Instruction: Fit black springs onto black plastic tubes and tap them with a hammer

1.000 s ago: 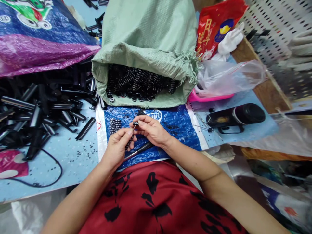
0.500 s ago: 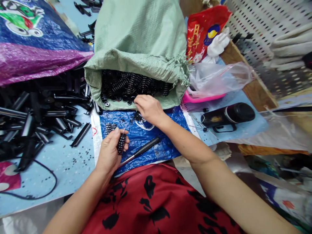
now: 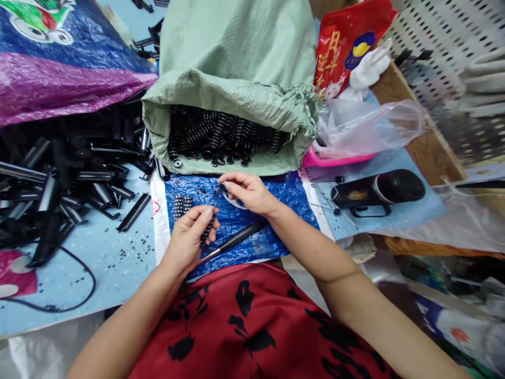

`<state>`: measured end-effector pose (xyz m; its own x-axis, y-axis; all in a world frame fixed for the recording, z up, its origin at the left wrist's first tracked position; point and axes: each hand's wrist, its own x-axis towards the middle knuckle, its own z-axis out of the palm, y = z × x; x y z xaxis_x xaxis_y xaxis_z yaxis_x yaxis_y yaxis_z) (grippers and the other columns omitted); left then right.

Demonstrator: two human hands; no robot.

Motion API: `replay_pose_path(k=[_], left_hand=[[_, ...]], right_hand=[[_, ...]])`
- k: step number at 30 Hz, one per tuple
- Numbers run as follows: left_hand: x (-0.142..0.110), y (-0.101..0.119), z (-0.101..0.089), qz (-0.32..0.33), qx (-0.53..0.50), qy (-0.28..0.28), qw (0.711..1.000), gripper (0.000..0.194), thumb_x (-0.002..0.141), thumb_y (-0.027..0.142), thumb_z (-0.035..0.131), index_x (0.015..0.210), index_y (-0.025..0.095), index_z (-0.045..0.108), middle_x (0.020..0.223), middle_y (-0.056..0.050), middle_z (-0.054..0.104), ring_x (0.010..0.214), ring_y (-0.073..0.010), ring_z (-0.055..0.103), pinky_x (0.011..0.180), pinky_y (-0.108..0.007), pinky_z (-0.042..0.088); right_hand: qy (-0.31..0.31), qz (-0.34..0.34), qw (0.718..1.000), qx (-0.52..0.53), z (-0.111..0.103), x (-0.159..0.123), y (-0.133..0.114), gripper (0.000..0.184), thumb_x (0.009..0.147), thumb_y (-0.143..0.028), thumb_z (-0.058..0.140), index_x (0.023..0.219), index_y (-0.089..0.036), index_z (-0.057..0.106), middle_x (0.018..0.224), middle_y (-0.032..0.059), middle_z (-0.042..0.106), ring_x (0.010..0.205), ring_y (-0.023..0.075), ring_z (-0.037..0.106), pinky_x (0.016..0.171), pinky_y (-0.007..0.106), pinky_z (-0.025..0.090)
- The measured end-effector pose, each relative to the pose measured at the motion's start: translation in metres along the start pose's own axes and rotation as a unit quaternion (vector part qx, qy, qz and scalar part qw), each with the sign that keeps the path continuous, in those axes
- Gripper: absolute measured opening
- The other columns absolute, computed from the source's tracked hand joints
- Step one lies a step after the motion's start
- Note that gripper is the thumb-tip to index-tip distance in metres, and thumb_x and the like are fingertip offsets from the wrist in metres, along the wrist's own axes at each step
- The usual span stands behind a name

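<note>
My left hand (image 3: 191, 237) is closed round a black cylinder with rows of pale square marks (image 3: 205, 235), and a thin metal pin sticks up from its top end. Just up and to the right, my right hand (image 3: 249, 193) pinches a small black part (image 3: 222, 187) between thumb and fingertips. More black cylinders with the same marks (image 3: 183, 204) lie left of my left hand on the blue plastic sheet (image 3: 272, 239). A rod tool with a black grip (image 3: 245, 235) rests near my lap. Beyond my hands, a pale green woven sack (image 3: 236, 47) gapes, holding many such cylinders (image 3: 221, 131).
Black plastic handles (image 3: 51, 184) are heaped at the left, beside a blue and purple bag (image 3: 79, 79). On the right stand a pink tray (image 3: 339, 159) under clear plastic, a black flask (image 3: 379, 190) lying down, and a red packet (image 3: 347, 47). A black cable (image 3: 89, 268) loops at the left edge.
My right hand has drawn back from the sack's mouth toward my left hand, with a small black part in its fingers. My left hand still holds the marked cylinder. The view has shifted slightly.
</note>
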<state>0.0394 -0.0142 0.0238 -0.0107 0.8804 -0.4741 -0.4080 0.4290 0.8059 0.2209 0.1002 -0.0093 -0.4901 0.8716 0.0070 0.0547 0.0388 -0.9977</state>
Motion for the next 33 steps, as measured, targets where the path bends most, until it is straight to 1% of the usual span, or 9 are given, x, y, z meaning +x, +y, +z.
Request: replay_pose_path(k=[3,6,15,17,19,21,23,27,33], left_hand=[[0.0,-0.003,0.002,0.0,0.007,-0.014,1.0,0.042,0.08,0.054,0.085,0.097,0.016,0.076,0.072,-0.001,0.069,0.052,-0.0084,0.056,0.047,-0.018,0.038],[-0.001,-0.005,0.003,0.002,0.011,-0.015,1.0,0.042,0.079,0.054,0.085,0.097,0.017,0.076,0.071,-0.001,0.069,0.051,-0.0085,0.056,0.046,-0.018,0.038],[-0.007,-0.009,-0.002,-0.001,0.029,-0.016,0.999,0.042,0.078,0.054,0.086,0.094,0.016,0.075,0.069,0.0,0.068,0.05,-0.0081,0.054,0.045,-0.018,0.038],[-0.008,-0.01,-0.003,-0.003,0.028,-0.018,0.999,0.043,0.079,0.054,0.085,0.095,0.016,0.075,0.07,-0.001,0.068,0.05,-0.0082,0.054,0.046,-0.018,0.039],[-0.009,-0.012,-0.002,-0.004,0.031,-0.019,0.999,0.043,0.08,0.055,0.084,0.096,0.016,0.075,0.07,-0.001,0.068,0.051,-0.008,0.054,0.046,-0.018,0.038],[-0.009,-0.013,-0.001,-0.003,0.032,-0.022,0.999,0.042,0.08,0.055,0.084,0.095,0.016,0.076,0.071,-0.001,0.068,0.051,-0.0079,0.054,0.046,-0.018,0.038],[-0.009,-0.013,0.001,0.002,0.028,-0.022,0.999,0.042,0.079,0.055,0.085,0.094,0.017,0.076,0.07,-0.001,0.067,0.051,-0.0078,0.054,0.046,-0.018,0.038],[-0.008,-0.013,0.0,0.011,0.015,-0.013,1.0,0.041,0.08,0.055,0.084,0.094,0.017,0.076,0.07,0.0,0.067,0.05,-0.0071,0.054,0.046,-0.018,0.038],[-0.009,-0.015,-0.002,0.011,0.02,-0.007,1.0,0.043,0.08,0.056,0.084,0.094,0.016,0.075,0.07,0.0,0.067,0.05,-0.0066,0.054,0.045,-0.017,0.038]], right_hand=[[-0.022,0.088,0.984,0.153,0.01,-0.012,0.004,0.039,0.092,-0.053,0.074,0.115,-0.021,0.073,0.083,-0.0013,0.071,0.071,0.0096,0.064,0.065,0.021,0.051],[-0.056,0.091,0.97,0.218,0.02,-0.023,0.002,0.034,0.09,-0.047,0.079,0.114,-0.023,0.075,0.095,0.0004,0.074,0.085,0.0111,0.07,0.074,0.022,0.056],[-0.074,0.029,0.983,0.166,0.026,-0.035,-0.008,0.03,0.093,-0.044,0.077,0.116,-0.025,0.078,0.108,0.0011,0.075,0.087,0.0106,0.069,0.085,0.027,0.06],[-0.044,0.037,0.984,0.171,0.028,-0.035,-0.008,0.031,0.093,-0.049,0.077,0.111,-0.024,0.078,0.097,0.0001,0.074,0.082,0.0107,0.069,0.082,0.027,0.06],[0.015,0.07,0.975,0.211,0.033,-0.036,-0.006,0.033,0.089,-0.053,0.08,0.102,-0.023,0.076,0.086,-0.0018,0.073,0.078,0.0111,0.069,0.078,0.026,0.06],[0.064,0.104,0.959,0.256,0.042,-0.039,-0.004,0.037,0.083,-0.055,0.085,0.097,-0.024,0.073,0.086,-0.0021,0.075,0.077,0.0113,0.071,0.078,0.026,0.061],[0.078,0.124,0.948,0.284,0.05,-0.043,-0.002,0.038,0.08,-0.055,0.087,0.097,-0.024,0.073,0.091,-0.0009,0.078,0.079,0.0114,0.072,0.081,0.027,0.061],[0.058,0.135,0.937,0.317,0.059,-0.049,-0.003,0.037,0.082,-0.053,0.086,0.104,-0.025,0.075,0.098,0.0003,0.08,0.085,0.0121,0.074,0.087,0.028,0.063],[0.01,0.119,0.942,0.312,0.053,-0.05,0.001,0.033,0.086,-0.05,0.084,0.108,-0.026,0.076,0.1,0.0004,0.08,0.089,0.0118,0.075,0.092,0.029,0.063]])
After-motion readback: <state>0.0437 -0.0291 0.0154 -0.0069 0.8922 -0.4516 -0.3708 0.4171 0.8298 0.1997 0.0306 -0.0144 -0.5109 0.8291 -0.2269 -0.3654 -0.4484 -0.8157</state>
